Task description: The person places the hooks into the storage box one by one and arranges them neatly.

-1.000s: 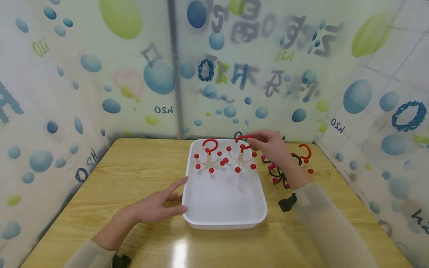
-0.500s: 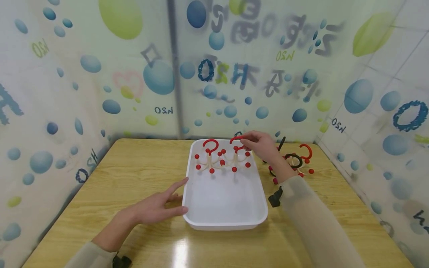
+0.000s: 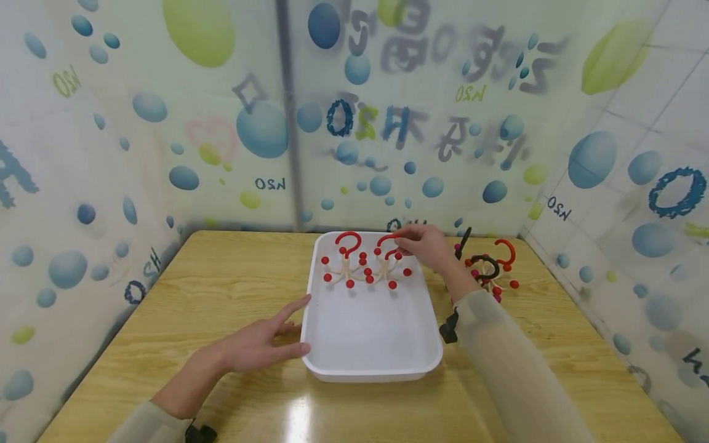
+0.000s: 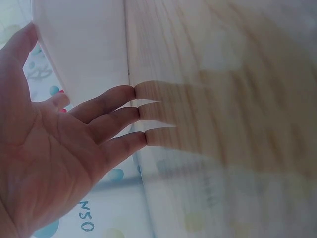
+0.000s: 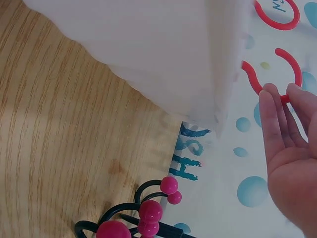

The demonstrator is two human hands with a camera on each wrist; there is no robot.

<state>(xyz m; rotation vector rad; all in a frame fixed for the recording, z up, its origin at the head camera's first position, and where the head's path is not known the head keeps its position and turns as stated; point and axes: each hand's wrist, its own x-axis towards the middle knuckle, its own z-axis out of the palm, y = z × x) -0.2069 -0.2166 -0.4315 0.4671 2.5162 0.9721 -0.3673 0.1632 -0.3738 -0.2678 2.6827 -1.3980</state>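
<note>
In the head view my right hand [image 3: 428, 246] pinches the red hook [image 3: 386, 239] of a small rack with pale curved prongs tipped in red balls, over the far right part of a white tray [image 3: 365, 335]. Beside it in the tray stands a matching red-hooked rack [image 3: 347, 264], its hook upright. Thumb and fingertips of my right hand meet on the red hook's curve [image 5: 297, 74] in the right wrist view. My left hand [image 3: 249, 343], fingers spread and fairly straight, rests its thumb and index fingertip at the tray's left rim.
Right of the tray, a black-hooked rack [image 3: 486, 266] with pink balls and another red-hooked rack [image 3: 505, 249] lie together on the wooden table [image 3: 221, 271]. Patterned curtain walls [image 3: 354, 166] enclose the table's back and sides.
My right hand has carried the red-hooked rack left and lower, close beside the other one in the tray. The left hand has stayed in place.
</note>
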